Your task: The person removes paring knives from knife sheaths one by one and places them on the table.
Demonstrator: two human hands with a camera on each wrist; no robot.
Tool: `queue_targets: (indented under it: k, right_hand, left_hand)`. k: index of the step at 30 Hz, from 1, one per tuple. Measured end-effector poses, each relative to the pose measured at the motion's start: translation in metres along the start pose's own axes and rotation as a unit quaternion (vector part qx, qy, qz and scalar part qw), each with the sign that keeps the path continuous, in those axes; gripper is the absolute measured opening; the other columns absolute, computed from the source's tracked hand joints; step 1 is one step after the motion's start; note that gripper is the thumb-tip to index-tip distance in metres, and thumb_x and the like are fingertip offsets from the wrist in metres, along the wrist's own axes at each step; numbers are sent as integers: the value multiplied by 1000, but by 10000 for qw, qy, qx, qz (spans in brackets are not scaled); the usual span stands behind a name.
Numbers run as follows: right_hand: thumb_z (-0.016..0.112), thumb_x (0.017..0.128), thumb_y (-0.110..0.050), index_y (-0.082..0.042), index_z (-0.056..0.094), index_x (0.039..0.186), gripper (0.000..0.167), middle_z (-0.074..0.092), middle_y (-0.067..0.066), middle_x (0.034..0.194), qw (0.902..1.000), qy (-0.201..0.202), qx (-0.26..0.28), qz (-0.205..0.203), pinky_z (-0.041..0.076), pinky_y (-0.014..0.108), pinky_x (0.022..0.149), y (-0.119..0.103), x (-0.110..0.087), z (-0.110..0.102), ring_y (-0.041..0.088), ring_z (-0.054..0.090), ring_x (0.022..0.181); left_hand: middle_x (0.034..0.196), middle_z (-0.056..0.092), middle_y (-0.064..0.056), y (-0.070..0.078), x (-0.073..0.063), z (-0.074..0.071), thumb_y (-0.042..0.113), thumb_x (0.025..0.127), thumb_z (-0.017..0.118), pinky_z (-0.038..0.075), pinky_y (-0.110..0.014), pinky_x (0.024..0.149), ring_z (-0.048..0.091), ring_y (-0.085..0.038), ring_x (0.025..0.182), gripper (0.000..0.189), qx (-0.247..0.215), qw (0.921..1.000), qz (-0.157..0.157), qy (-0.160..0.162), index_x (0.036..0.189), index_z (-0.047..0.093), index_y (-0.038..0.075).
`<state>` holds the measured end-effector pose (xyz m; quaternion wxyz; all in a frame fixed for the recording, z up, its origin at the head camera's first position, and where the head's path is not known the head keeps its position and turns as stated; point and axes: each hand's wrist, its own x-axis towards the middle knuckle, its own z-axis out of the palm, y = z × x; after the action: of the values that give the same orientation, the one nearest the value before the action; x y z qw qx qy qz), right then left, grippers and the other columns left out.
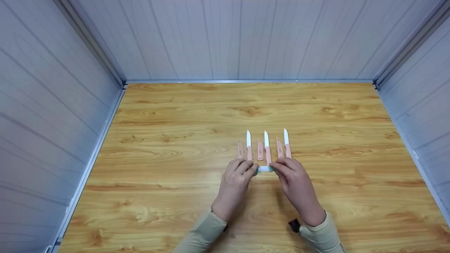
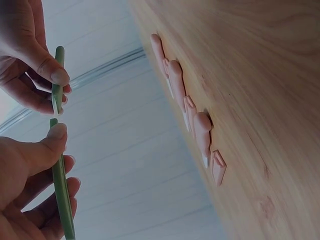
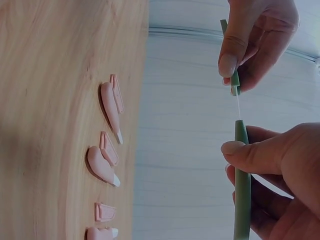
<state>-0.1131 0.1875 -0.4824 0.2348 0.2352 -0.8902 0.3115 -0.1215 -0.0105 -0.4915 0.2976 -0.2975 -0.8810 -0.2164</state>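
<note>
My left hand [image 1: 236, 179] pinches a green knife sheath [image 2: 61, 195] between thumb and fingers. With thumb and fingertips, my right hand [image 1: 296, 181] grips the green handle [image 3: 242, 190] of a knife. Its white blade [image 1: 264, 169] spans the short gap between the hands, and its far end meets the sheath's mouth. The fingers cover much of both green parts. In the wrist views both are held above the tabletop. Just beyond the hands lie three pink-handled knives, left [image 1: 249, 144], middle [image 1: 267, 147] and right [image 1: 287, 142], white blades pointing away.
Pink sheaths lie left of each pink knife: one at left [image 1: 240, 149], one in the middle [image 1: 260, 150], one at right [image 1: 280, 147]. The wood-grain table [image 1: 158, 140] is bounded by pale panel walls [image 1: 225, 42] at the back and both sides.
</note>
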Motion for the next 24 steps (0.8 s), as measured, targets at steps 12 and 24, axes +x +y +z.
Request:
queue_targets:
  k: [12,24]
  right_hand:
    - [73,79,6,-3,74,98,21,64,3,100,9998,67,-21,-177,48,33,82,1,-1,1,20,58,94]
    - [72,79,7,-2,73,98,21,64,5,98,9999,38,102,-107,48,38,80,2,1,-2,24,59,92]
  left_hand:
    - [97,66,1,-1,1,-3,15,87,69,45,-28,87,56,-16,95,16,-202,9995,-176,-182,101,75,8]
    - [98,65,0,-1,1,-3,15,88,68,45,-28,87,55,-17,95,16,-433,9984,-299,-217,101,74,8]
